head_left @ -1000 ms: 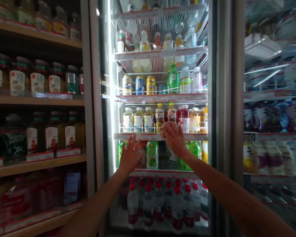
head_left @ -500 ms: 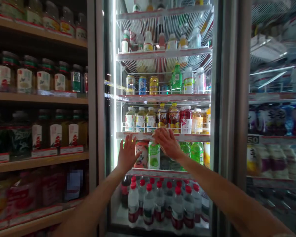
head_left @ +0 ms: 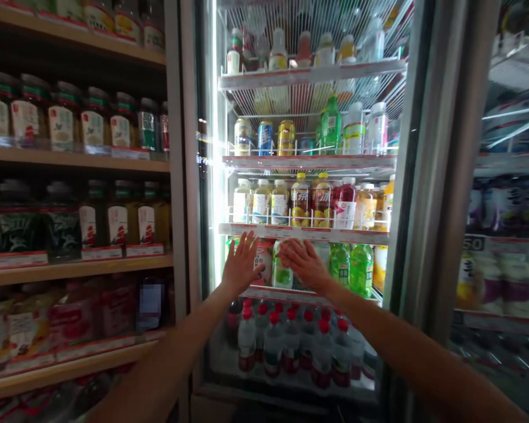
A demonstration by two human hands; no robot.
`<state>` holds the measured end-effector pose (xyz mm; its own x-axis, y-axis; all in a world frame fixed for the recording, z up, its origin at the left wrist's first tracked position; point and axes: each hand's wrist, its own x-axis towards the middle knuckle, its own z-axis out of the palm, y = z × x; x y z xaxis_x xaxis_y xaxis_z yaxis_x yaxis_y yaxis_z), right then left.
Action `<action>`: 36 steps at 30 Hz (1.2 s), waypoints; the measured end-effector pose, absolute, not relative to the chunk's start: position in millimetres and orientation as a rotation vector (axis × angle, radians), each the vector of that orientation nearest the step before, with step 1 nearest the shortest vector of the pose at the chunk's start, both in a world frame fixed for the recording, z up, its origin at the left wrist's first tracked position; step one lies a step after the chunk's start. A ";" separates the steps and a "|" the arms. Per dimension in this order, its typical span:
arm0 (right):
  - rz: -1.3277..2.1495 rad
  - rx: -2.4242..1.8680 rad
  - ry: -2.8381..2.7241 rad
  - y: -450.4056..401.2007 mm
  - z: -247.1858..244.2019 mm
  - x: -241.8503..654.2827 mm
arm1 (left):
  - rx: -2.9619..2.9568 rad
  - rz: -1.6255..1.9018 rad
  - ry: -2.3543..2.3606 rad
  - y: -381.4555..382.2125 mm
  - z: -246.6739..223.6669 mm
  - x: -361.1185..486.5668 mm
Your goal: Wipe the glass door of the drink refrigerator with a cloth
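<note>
Lit drinks cooler point(head_left: 357, 235) ahead; left hand point(head_left: 241, 267) spread, empty. Pale wad point(head_left: 284, 249) under right hand's point(head_left: 307, 267) half-bent fingers; can't tell if gripped.

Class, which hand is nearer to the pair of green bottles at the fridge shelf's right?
Right. The right hand is just left of the green bottles; the left hand is farther left.

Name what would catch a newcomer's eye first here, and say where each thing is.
The brightly lit drinks cooler in the middle stands out first, beside darker wooden shelves on the left. Against its glow, the left hand, fingers spread, and the right hand are raised at mid-height. Below them, red-capped bottles cluster at the bottom of the cooler.
</note>
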<state>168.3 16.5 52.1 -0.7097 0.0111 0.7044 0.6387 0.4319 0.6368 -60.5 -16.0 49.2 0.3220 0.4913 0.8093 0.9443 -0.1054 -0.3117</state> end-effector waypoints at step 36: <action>-1.222 -0.938 -1.514 11.8 52.8 288.2 | -1.922 -0.621 -1.072 -11.1 46.2 48.5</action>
<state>288.2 11.8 52.8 -0.2625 0.0029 0.9649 0.9438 0.2087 0.2562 48.5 -11.1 46.2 0.5140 0.4478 0.7316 0.8574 -0.2921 -0.4236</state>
